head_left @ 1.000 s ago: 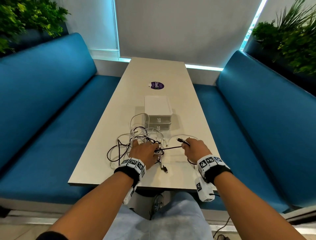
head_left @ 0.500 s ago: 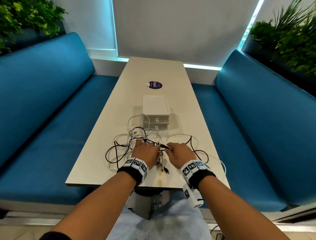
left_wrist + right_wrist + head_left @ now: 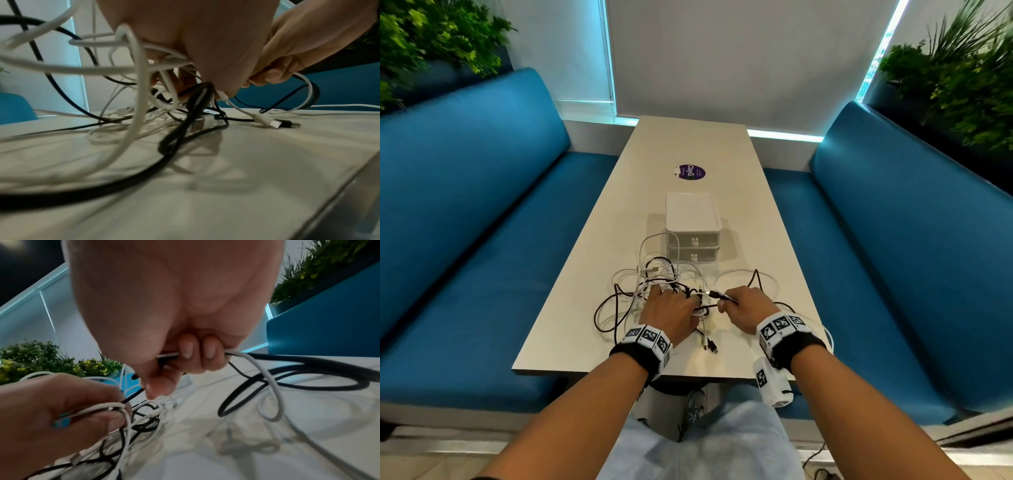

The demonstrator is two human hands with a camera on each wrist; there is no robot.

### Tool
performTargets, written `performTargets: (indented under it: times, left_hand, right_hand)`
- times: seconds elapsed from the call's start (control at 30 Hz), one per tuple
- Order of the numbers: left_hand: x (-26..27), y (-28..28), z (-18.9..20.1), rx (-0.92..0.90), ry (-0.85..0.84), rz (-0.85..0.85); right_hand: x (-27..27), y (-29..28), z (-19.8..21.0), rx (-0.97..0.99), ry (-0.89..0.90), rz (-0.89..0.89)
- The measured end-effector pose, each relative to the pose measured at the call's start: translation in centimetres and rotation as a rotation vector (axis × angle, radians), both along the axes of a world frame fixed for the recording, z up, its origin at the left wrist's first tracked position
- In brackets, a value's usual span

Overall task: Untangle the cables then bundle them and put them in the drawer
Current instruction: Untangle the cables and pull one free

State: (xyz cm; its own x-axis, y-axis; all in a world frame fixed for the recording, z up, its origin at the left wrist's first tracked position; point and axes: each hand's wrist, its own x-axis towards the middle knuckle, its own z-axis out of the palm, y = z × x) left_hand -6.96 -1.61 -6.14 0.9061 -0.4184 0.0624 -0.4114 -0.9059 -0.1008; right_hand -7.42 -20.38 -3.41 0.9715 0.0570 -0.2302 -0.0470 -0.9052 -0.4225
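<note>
A tangle of white and black cables (image 3: 654, 284) lies on the beige table (image 3: 571, 342), in front of a small white two-drawer unit (image 3: 693, 226) with both drawers closed. My left hand (image 3: 671, 308) sits on the tangle with its fingers curled into it, white loops draped over them (image 3: 115, 405). My right hand (image 3: 739, 305), close beside it, grips a black cable (image 3: 308, 363) and a white cable (image 3: 273, 386). The black plug end (image 3: 714, 294) sticks out toward the left hand. Slack from both cables loops to the right.
Loose USB plugs (image 3: 710, 344) lie near the table's front edge. A purple sticker (image 3: 690, 172) is farther back on the table. Blue benches (image 3: 465, 240) run along both sides, with plants behind them. My knees are below the near edge.
My right hand has moved left to sit next to the left hand, still holding the black cable. That cable's slack now lies looped to the right. The left hand has stayed on the tangle.
</note>
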Motion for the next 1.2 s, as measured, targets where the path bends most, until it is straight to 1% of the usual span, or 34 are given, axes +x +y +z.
performTargets:
  times: [0.17,0.33,0.43,0.57,0.67,0.73,0.8,0.87,0.93,1.07,1.2]
  left_hand:
    - [0.0,-0.4,0.2,-0.025,-0.024,0.067]
    - [-0.2,-0.9,0.7,0.011,-0.056,0.049]
    - [-0.3,-0.7,0.5,-0.014,-0.046,0.048]
    - [-0.4,0.2,-0.3,-0.042,-0.017,-0.023]
    - [-0.1,0.4,-0.2,-0.066,-0.001,-0.022]
    - [0.1,0.3,0.0,-0.045,-0.013,-0.028]
    - [0.2,0.0,0.3,0.005,-0.021,-0.051]
    - [0.4,-0.4,0.6,0.039,-0.041,-0.072]
    - [0.6,-0.5,0.7,0.059,-0.055,-0.087]
    - [0.6,0.1,0.9,0.045,-0.053,-0.094]
    - [0.4,0.7,0.6,-0.027,0.002,-0.029]
  right_hand:
    - [-0.1,-0.3,0.3,0.019,0.031,-0.015]
    - [-0.3,-0.9,0.4,0.033,0.041,-0.030]
    - [-0.3,-1.9,0.3,0.016,0.018,-0.072]
    - [-0.3,-3.1,0.1,-0.073,-0.018,-0.115]
    - [-0.4,-2.8,-0.1,-0.177,-0.070,-0.124]
    - [-0.5,-2.0,-0.3,-0.281,-0.144,-0.097]
    - [-0.8,-0.8,-0.5,-0.339,-0.222,-0.018]
    - [-0.9,0.6,-0.7,-0.334,-0.248,0.087]
    - [-0.9,1.9,-1.0,-0.293,-0.213,0.148]
    - [-0.6,2.3,-1.0,-0.144,-0.138,0.111]
    - [-0.3,1.4,-0.4,-0.179,-0.128,0.111]
